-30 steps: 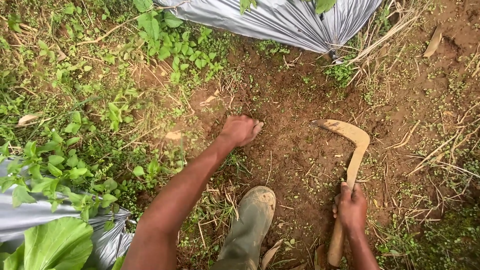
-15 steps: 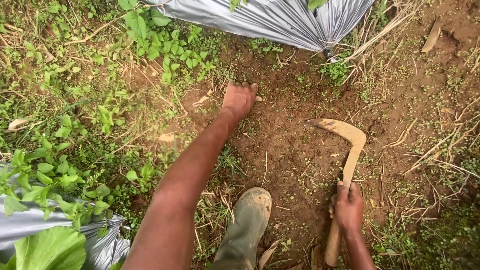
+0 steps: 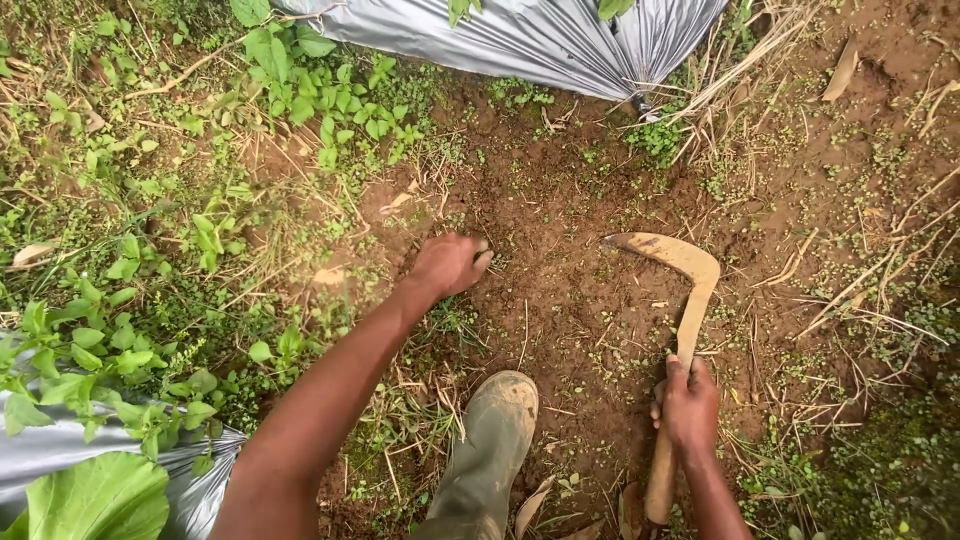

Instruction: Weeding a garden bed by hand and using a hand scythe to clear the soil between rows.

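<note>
My left hand reaches out low over the reddish soil, its fingers curled down onto small weeds at the edge of the bare patch; whether it grips any is hidden. My right hand is closed around the wooden handle of a curved sickle, whose muddy hooked blade lies flat on the dirt, tip pointing left. A muddy green rubber boot stands between my two arms at the lower middle.
Silver-grey plastic sheeting covers the ground at the top, another piece at the lower left under a big green leaf. Leafy weeds fill the left side. Dry stalks and grass lie scattered on the right.
My left hand stretched farther out, then drew back toward me and lower on the soil. The sickle and my right hand have stayed nearly in place.
</note>
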